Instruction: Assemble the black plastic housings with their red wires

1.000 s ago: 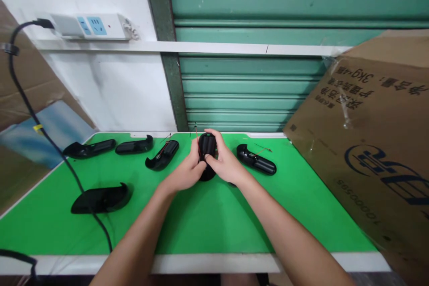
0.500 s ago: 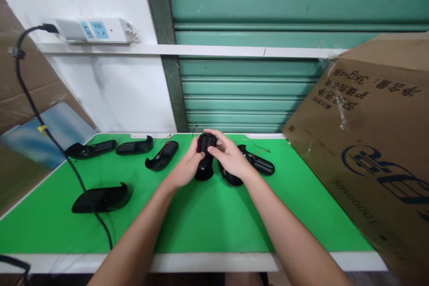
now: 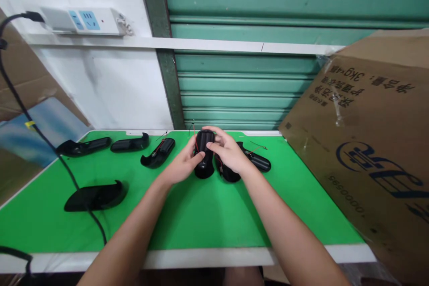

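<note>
You are gripping a glossy black curved plastic shell (image 3: 204,154) upright over the green-matted desk (image 3: 208,219), your left hand (image 3: 182,167) cupping its side and your right hand (image 3: 228,156) pinching its rounded top. A thin red wire (image 3: 195,139) is trailing along it. Another smooth black shell (image 3: 256,161) is lying just beside your right hand.

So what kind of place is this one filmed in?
Probably a small assembly workshop or storage unit. Several identical black plastic shells lie spread on a green mat, a power strip hangs on the wall, and a cardboard carton leans before a green roller shutter.
</note>
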Demonstrator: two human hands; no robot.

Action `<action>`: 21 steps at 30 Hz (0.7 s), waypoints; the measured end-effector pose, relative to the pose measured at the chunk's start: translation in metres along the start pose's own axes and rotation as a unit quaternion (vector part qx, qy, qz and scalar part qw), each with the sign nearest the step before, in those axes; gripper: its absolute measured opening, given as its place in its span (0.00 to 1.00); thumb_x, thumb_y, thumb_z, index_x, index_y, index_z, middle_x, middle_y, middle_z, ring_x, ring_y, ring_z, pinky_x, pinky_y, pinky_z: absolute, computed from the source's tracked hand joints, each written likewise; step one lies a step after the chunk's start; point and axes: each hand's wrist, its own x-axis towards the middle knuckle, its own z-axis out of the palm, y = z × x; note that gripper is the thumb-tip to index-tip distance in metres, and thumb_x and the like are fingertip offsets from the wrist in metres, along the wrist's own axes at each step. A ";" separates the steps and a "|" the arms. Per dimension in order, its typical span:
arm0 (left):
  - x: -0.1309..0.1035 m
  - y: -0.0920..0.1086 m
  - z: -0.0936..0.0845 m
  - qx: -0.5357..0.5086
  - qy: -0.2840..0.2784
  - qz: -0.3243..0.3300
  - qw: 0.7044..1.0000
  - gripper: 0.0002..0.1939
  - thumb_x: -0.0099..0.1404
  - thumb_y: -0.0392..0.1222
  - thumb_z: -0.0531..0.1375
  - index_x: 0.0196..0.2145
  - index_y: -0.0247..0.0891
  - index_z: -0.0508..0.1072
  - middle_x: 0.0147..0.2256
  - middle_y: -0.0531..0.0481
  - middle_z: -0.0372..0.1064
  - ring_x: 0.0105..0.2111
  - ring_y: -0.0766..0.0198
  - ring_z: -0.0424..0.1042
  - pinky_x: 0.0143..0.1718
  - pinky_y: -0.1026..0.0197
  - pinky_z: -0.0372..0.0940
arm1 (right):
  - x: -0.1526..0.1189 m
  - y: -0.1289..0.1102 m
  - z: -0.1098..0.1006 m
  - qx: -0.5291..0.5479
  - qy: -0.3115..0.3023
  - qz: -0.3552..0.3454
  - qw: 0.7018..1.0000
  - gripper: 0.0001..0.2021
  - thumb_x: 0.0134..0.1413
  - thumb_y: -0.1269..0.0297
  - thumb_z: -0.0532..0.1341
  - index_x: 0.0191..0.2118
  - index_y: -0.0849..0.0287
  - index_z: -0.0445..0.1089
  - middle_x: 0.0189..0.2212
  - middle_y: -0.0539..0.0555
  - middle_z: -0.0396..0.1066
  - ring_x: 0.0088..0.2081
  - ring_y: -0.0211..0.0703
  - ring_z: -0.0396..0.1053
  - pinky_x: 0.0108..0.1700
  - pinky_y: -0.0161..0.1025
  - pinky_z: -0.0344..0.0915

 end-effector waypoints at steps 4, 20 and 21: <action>0.002 -0.004 0.001 0.009 0.005 0.002 1.000 0.35 0.71 0.50 0.58 0.69 0.36 0.52 0.68 0.39 0.55 0.69 0.49 0.54 0.72 0.48 0.46 | 0.000 0.003 0.001 -0.029 0.023 0.005 0.999 0.22 0.55 0.68 0.59 0.57 0.53 0.65 0.44 0.51 0.77 0.44 0.43 0.76 0.50 0.41 0.71; 0.000 -0.003 0.005 0.066 -0.003 -0.016 0.998 0.39 0.60 0.36 0.56 0.68 0.34 0.51 0.64 0.41 0.59 0.64 0.50 0.59 0.68 0.50 0.53 | 0.002 0.011 0.007 -0.064 0.072 0.029 0.995 0.21 0.55 0.70 0.57 0.55 0.51 0.64 0.45 0.52 0.73 0.43 0.44 0.74 0.50 0.44 0.72; -0.001 -0.001 0.004 0.062 -0.006 -0.023 0.998 0.40 0.59 0.36 0.55 0.68 0.34 0.50 0.64 0.41 0.59 0.63 0.50 0.60 0.67 0.50 0.54 | 0.002 0.011 0.007 -0.063 0.072 0.027 0.995 0.21 0.55 0.70 0.56 0.55 0.51 0.64 0.44 0.52 0.73 0.42 0.43 0.74 0.50 0.44 0.71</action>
